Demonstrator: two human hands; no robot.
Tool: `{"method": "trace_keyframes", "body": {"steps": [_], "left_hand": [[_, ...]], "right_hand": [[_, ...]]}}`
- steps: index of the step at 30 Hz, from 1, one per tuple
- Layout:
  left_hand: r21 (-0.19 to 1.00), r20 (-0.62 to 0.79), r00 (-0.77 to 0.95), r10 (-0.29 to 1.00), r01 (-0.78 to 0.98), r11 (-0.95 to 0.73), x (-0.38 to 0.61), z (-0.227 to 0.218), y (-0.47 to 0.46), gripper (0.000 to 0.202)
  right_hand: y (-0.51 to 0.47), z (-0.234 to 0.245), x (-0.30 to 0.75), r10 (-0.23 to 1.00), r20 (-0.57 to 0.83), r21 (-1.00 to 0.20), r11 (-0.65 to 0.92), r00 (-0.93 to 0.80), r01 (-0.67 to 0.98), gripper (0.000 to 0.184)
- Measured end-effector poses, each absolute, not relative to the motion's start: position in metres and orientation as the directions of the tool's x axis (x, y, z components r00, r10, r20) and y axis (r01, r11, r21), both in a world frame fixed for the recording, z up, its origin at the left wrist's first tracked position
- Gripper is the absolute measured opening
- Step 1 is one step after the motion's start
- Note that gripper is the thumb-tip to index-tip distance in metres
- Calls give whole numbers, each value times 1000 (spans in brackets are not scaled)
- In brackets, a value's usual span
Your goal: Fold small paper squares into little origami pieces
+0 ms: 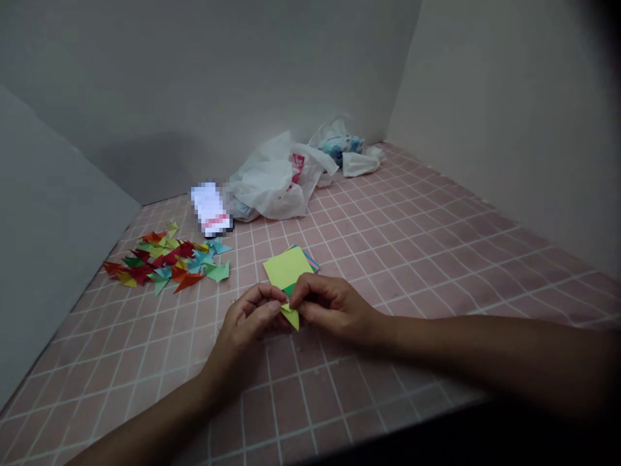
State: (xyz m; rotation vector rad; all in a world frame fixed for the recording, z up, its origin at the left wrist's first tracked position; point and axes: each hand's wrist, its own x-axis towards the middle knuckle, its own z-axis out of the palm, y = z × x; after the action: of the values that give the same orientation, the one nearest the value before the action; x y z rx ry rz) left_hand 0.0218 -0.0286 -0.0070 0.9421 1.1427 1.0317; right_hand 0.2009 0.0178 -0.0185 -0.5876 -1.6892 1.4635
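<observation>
Between my two hands is a small piece of folded yellow paper (292, 317), its pointed end aimed down toward me. My left hand (252, 315) pinches its left side between thumb and fingers. From the right, my right hand (334, 304) grips its upper edge with thumb and forefinger. Just beyond the fingers lies a stack of square coloured paper (290, 266), yellow on top, with green, blue and pink edges showing. The fingertips hide part of the folded piece.
Left of the stack is a pile of folded paper pieces (169, 259) in red, orange, yellow, green and blue. Behind it a lit phone (209, 208) leans by a white plastic bag (276, 178). A blue-patterned packet (342, 147) sits near the wall. Pink checked cloth (436, 259) covers the table.
</observation>
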Motion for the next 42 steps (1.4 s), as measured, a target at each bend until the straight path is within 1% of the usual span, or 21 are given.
{"method": "trace_keyframes", "body": {"steps": [2, 4, 5, 7, 9, 10, 14, 21, 27, 30, 33, 36, 40, 42], "left_hand": [[959, -263, 102, 960, -87, 272, 22, -7, -27, 14], [964, -258, 92, 962, -34, 262, 22, -5, -27, 19], [969, -245, 85, 966, -24, 248, 23, -4, -27, 20], [980, -199, 58, 978, 1, 199, 24, -1, -28, 19], [990, -127, 35, 991, 59, 125, 25, 2, -30, 17], [992, -88, 27, 996, 95, 85, 25, 3, -31, 16], [979, 25, 19, 999, 204, -28, 26, 4, -32, 11], [938, 149, 71, 986, 305, -163, 21, 1, -31, 6], [884, 251, 117, 961, 376, -277, 22, 3, -34, 9], [854, 311, 140, 940, 393, -342, 23, 5, -35, 10], [802, 384, 162, 909, 429, -415, 23, 5, -33, 11], [720, 467, 200, 861, 480, -502, 21, 6, -30, 13], [589, 605, 235, 761, 511, -626, 18, 6, -29, 17], [561, 632, 234, 739, 520, -644, 17, 6, -31, 20]], "right_hand": [[18, -19, 202, 765, 322, -944, 308, -558, -121, 13], [18, -18, 202, 761, 325, -942, 310, -562, -125, 11], [18, -18, 202, 765, 309, -950, 277, -566, -144, 9], [18, -17, 202, 774, 250, -966, 159, -581, -204, 4], [18, -16, 202, 777, 202, -968, 66, -597, -241, 10], [18, -16, 201, 776, 191, -970, 55, -602, -236, 13], [18, -16, 202, 768, 222, -975, 161, -601, -154, 14], [20, -16, 203, 752, 315, -944, 313, -579, -106, 14], [16, -13, 203, 741, 349, -924, 373, -574, -81, 16], [13, -13, 203, 723, 395, -896, 440, -567, -64, 17], [13, -14, 204, 700, 475, -843, 535, -533, -49, 18], [16, -16, 204, 666, 546, -791, 610, -508, -51, 19], [21, -16, 202, 640, 570, -780, 618, -515, -94, 12], [23, -15, 201, 630, 558, -789, 605, -540, -108, 9]]}}
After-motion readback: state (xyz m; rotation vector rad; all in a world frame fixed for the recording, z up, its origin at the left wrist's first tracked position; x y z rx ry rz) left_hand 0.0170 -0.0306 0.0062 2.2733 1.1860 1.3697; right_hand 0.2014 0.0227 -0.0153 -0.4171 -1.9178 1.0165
